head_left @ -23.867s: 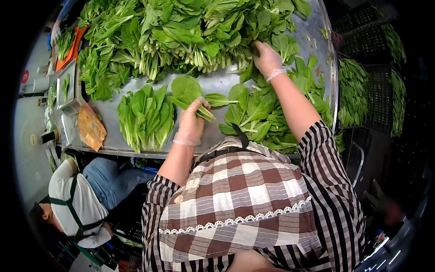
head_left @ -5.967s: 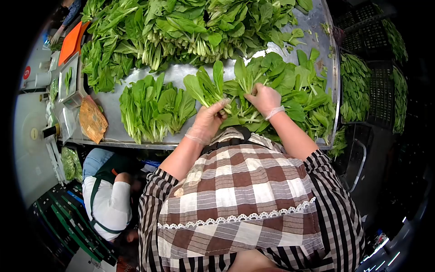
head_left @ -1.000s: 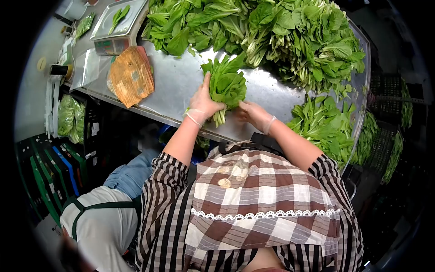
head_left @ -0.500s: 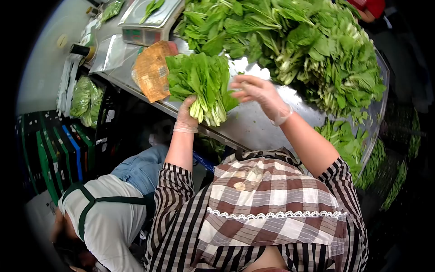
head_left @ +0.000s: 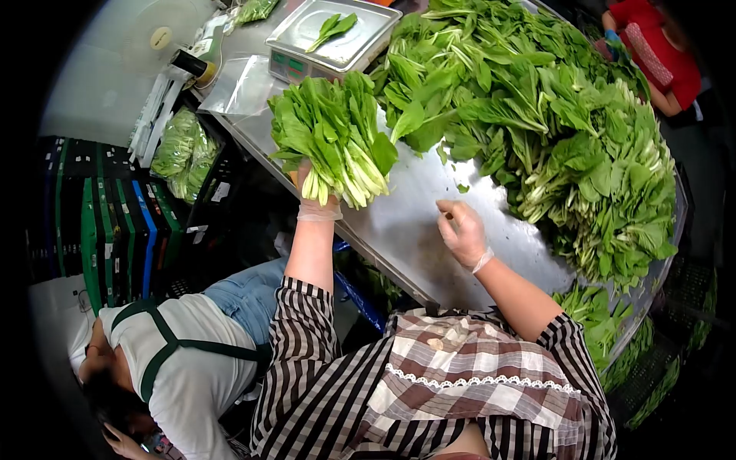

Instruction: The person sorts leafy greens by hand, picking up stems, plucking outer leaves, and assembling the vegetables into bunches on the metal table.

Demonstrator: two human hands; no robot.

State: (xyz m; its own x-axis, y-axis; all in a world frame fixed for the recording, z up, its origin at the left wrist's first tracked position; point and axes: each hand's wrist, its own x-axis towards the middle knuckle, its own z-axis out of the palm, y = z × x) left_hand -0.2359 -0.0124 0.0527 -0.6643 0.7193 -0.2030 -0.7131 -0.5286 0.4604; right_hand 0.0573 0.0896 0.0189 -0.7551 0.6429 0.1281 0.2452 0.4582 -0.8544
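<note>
My left hand (head_left: 316, 204), in a thin clear glove, grips a bunch of leafy greens (head_left: 337, 138) from below. Pale stems point toward me and the leaves fan out away from me; they hide most of my fingers. Over the bare metal table (head_left: 418, 245), my gloved right hand (head_left: 461, 234) is closed, fingers curled in toward the thumb, with nothing visible in it. A large heap of the same greens (head_left: 537, 123) lies just beyond. A small leaf scrap (head_left: 462, 188) rests near my right hand.
A weighing scale (head_left: 330, 38) with one loose leafy sprig (head_left: 333, 31) stands behind the bunch. Clear plastic bags (head_left: 241, 84) lie beside it. Crates (head_left: 115, 230) stack at left. A co-worker in white (head_left: 192, 360) bends close on my left; a person in red (head_left: 659, 54) stands across.
My left hand has tilted the bunch and shifted it slightly left, now covering the orange-brown sheet. My right hand has drawn away from the bunch toward me, and its fingers have curled in.
</note>
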